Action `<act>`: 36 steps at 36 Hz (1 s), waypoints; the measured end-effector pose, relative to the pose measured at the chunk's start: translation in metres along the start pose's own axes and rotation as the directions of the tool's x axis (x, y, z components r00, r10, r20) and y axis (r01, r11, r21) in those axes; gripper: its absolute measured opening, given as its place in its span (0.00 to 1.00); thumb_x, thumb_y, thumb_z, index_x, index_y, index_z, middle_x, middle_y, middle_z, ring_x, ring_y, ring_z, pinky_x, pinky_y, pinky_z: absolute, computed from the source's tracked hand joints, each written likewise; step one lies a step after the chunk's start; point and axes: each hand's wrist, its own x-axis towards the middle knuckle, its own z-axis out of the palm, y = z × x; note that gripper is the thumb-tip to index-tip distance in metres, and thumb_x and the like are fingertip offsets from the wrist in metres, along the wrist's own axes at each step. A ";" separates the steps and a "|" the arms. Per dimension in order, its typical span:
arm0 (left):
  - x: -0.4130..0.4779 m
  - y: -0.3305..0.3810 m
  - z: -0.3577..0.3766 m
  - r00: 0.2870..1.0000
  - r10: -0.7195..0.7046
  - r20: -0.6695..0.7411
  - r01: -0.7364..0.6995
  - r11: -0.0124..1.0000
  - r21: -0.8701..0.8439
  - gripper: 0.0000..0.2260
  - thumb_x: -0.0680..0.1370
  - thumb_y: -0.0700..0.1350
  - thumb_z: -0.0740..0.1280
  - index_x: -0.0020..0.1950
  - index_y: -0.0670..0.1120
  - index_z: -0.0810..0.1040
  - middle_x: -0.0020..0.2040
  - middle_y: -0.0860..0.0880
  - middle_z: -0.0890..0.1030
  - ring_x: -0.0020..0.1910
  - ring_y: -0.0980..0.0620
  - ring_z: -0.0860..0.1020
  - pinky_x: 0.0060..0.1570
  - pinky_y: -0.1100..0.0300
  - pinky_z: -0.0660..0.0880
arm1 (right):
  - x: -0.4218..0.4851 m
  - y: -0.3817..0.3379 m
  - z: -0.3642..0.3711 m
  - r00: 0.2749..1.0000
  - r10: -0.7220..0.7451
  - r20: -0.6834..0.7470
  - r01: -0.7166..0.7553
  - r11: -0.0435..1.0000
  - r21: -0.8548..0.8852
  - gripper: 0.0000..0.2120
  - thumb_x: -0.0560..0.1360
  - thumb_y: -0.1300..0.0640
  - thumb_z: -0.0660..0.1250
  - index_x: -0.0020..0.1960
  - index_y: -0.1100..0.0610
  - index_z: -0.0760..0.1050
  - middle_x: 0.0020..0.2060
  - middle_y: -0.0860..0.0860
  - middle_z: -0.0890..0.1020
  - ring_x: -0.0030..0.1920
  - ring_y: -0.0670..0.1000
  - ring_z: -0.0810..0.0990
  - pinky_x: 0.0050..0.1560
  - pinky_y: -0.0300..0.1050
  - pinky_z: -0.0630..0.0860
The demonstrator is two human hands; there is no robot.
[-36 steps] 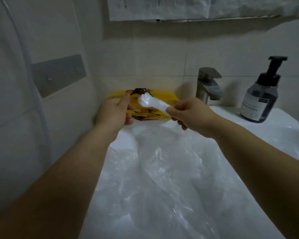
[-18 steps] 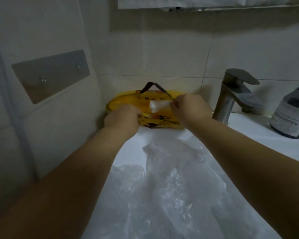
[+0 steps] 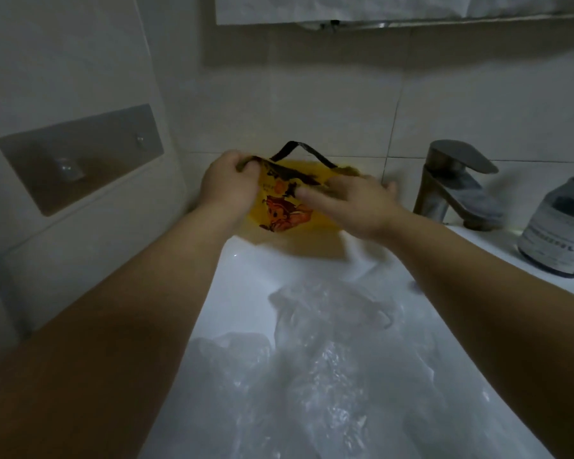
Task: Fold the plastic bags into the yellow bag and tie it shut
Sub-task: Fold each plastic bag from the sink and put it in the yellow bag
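Note:
A yellow bag [image 3: 287, 212] with a cartoon print and a dark strap handle is lifted at the back of the white sink [image 3: 246, 270], against the tiled wall. My left hand [image 3: 227, 185] grips the bag's upper left rim. My right hand [image 3: 348, 202] is at the bag's right side, its fingers stretched over the bag's mouth and partly blurred; whether they hold the bag cannot be told. The folded white roll of plastic is out of sight. Clear crumpled plastic bags [image 3: 322, 366] lie loose in the sink basin below my forearms.
A grey metal tap [image 3: 454, 187] stands right of the bag. A dark pump bottle [image 3: 559, 226] sits on the sink's right ledge. A metal plate [image 3: 80, 157] is fixed to the left wall. Paper hangs above.
The white folded roll that my right hand pinched has gone from sight at the bag's mouth. My left hand has lifted the bag's rim, so the print faces me.

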 end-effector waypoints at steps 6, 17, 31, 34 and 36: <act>-0.002 -0.011 0.007 0.997 0.065 -0.043 -0.057 0.984 0.171 0.18 0.77 0.51 0.68 0.65 0.48 0.69 0.69 0.45 0.66 0.59 0.47 0.74 0.53 0.60 0.70 | 0.016 0.019 0.006 0.988 0.104 -0.117 -0.084 0.983 0.164 0.07 0.80 0.51 0.61 0.49 0.54 0.73 0.37 0.50 0.75 0.47 0.57 0.77 0.51 0.52 0.73; -0.028 -0.025 0.041 0.975 0.000 0.224 -0.118 0.850 0.513 0.65 0.66 0.51 0.80 0.74 0.50 0.24 0.74 0.40 0.25 0.77 0.35 0.48 0.70 0.49 0.63 | 0.029 0.017 -0.011 0.984 0.126 -0.127 -0.114 0.989 0.094 0.17 0.76 0.42 0.65 0.45 0.56 0.72 0.33 0.50 0.72 0.34 0.49 0.71 0.33 0.43 0.69; -0.030 -0.019 0.038 0.978 0.054 0.200 -0.165 0.786 0.596 0.64 0.64 0.61 0.78 0.75 0.52 0.27 0.75 0.41 0.28 0.76 0.33 0.52 0.69 0.44 0.64 | 0.008 0.025 0.002 0.909 0.175 -0.377 -0.143 0.983 0.113 0.25 0.78 0.45 0.63 0.70 0.55 0.65 0.66 0.58 0.69 0.65 0.60 0.69 0.63 0.56 0.70; -0.033 -0.017 0.031 0.983 0.077 0.166 -0.161 0.799 0.580 0.63 0.64 0.63 0.77 0.77 0.52 0.30 0.76 0.41 0.29 0.77 0.34 0.51 0.69 0.46 0.67 | -0.002 0.024 0.000 0.915 0.146 -0.376 -0.102 0.986 0.134 0.25 0.78 0.45 0.63 0.71 0.55 0.65 0.66 0.57 0.68 0.64 0.59 0.70 0.64 0.57 0.70; -0.037 -0.013 0.026 0.987 0.091 0.136 -0.153 0.804 0.574 0.60 0.65 0.63 0.76 0.78 0.52 0.33 0.77 0.42 0.31 0.76 0.35 0.55 0.65 0.47 0.70 | -0.009 0.021 -0.003 0.917 0.122 -0.380 -0.083 0.990 0.118 0.25 0.78 0.45 0.63 0.71 0.55 0.65 0.66 0.56 0.69 0.65 0.58 0.70 0.65 0.57 0.69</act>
